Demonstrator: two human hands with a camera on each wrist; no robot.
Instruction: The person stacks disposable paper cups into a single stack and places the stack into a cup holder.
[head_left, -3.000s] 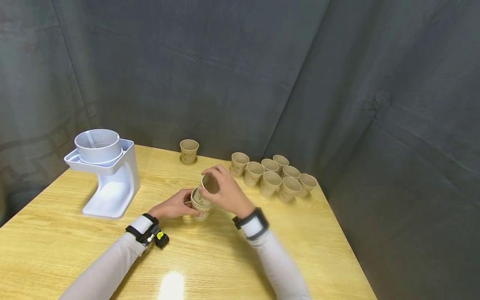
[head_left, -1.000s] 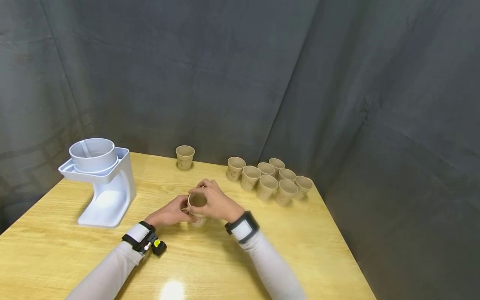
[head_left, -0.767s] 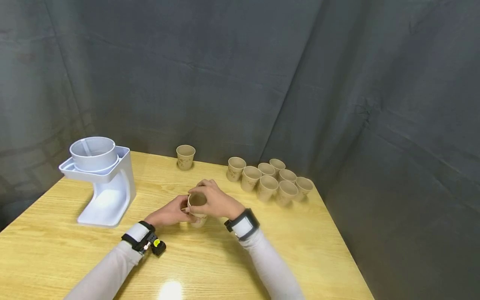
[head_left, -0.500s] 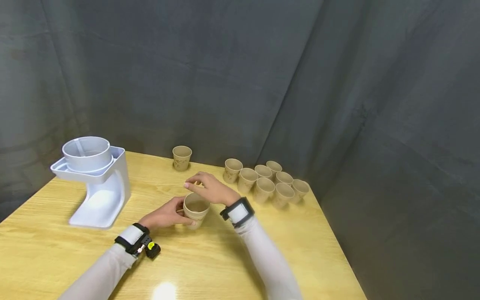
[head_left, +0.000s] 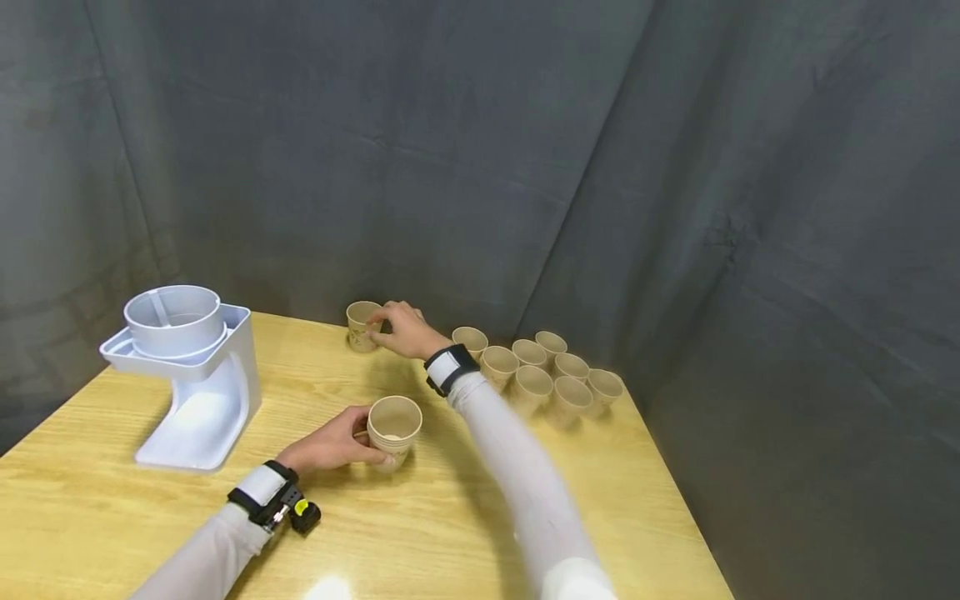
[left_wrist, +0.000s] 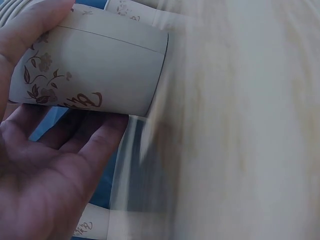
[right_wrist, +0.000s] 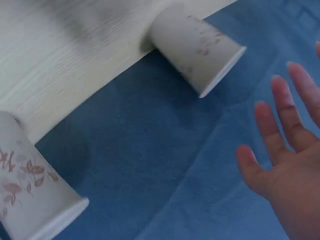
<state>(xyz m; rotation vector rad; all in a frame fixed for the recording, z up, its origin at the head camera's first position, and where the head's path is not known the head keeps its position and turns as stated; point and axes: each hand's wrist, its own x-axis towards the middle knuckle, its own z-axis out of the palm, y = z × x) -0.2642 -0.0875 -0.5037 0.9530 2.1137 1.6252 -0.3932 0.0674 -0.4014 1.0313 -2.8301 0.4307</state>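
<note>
And there was my left hand (head_left: 335, 442), thumb and fingers clamped round the stack of nested cups (head_left: 402, 442), mouth up, several rims showing one below another. Well apart from it, out beyond the stack, my right hand (head_left: 408, 333) was up at the lone cup (head_left: 358, 333)! Its fingers were spread in the right wrist view, gripping nothing; in the head view the fingertips overlapped that cup's side, and I couldn't tell whether they touched.

The step in hand, as I judged it: picking up one more cup to add to the stack. What the next move called for was a light pinch at the rim, a lift, then a swing back and a straight drop into the stack's mouth, left hand steadying.

Now the edges! Beyond the stack, the lone cup stood close to the far edge of the table (head_left: 420, 542), the curtain (head_left: 375, 150) right behind, so pushing looked risky; lifting looked safer. Beyond and right of the stack sat the bunched cups (head_left: 533, 385), my right sleeve (head_left: 525, 467) near them. Left of the stack, the grey stand (head_left: 197, 421), well off. Between stack and lone cup ran bare wood, an easy lane home!
</note>
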